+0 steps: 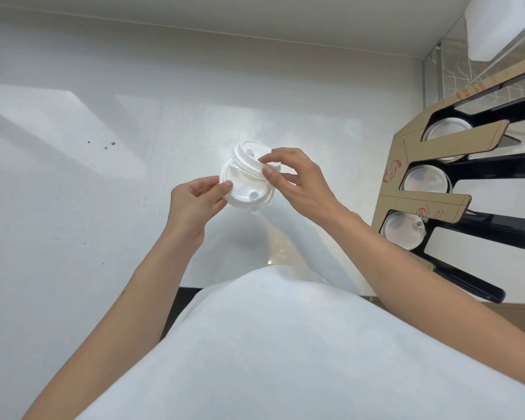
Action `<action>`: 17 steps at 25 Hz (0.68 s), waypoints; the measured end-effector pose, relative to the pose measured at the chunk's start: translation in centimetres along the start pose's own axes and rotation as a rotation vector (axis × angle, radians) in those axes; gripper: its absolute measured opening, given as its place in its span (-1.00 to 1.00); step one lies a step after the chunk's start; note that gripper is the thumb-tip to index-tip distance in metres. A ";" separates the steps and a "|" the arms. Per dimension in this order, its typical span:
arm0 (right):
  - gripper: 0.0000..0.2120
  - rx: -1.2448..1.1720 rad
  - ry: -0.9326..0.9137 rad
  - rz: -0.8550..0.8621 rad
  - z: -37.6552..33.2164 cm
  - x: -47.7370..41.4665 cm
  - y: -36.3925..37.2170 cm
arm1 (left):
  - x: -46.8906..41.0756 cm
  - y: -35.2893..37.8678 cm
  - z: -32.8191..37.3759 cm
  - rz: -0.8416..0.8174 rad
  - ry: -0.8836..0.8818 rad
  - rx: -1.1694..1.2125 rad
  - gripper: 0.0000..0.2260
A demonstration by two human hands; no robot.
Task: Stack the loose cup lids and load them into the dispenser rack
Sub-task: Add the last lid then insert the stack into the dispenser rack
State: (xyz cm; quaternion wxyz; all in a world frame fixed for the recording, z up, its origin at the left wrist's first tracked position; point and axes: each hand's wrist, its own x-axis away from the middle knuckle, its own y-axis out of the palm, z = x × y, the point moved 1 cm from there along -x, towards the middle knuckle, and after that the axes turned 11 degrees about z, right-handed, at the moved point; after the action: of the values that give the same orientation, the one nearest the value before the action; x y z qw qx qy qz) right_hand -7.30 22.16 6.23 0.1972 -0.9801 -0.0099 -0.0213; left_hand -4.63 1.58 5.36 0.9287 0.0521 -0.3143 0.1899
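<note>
Above the white counter, my left hand (194,198) pinches the left rim of a white cup lid (246,189) that faces me, its small sip plug near the lower edge. My right hand (294,177) grips a second white lid (249,153) by its right edge, tilted and partly overlapping the top of the first. Both lids touch. The dispenser rack (437,174), black with cardboard-covered dividers, stands at the right. Its three visible slots each hold white lids (425,180).
The white counter (88,192) spreads to the left and back, meeting a white wall. A few dark specks (109,144) mark it at the left. The counter's front edge runs just in front of my white shirt. A mirrored panel stands behind the rack at the top right.
</note>
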 end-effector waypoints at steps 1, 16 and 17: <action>-0.83 -0.018 0.013 0.002 -0.1 0.0 0.1 | 0.0 0.0 0.0 -0.001 0.001 0.000 -0.64; -0.44 -0.250 0.215 -0.142 0.4 -0.5 -0.7 | 0.5 0.1 0.7 -0.037 -0.011 -0.043 -0.80; -0.47 -0.243 0.220 -0.150 0.5 -0.5 -0.8 | 0.6 0.1 0.8 -0.041 -0.012 -0.049 -0.82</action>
State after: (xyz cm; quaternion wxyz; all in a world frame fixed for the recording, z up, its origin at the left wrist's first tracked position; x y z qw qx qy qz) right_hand -7.77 23.08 6.06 0.0749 -0.9850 -0.0588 -0.1442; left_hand -4.71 1.68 6.37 0.9314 0.0371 -0.3234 0.1630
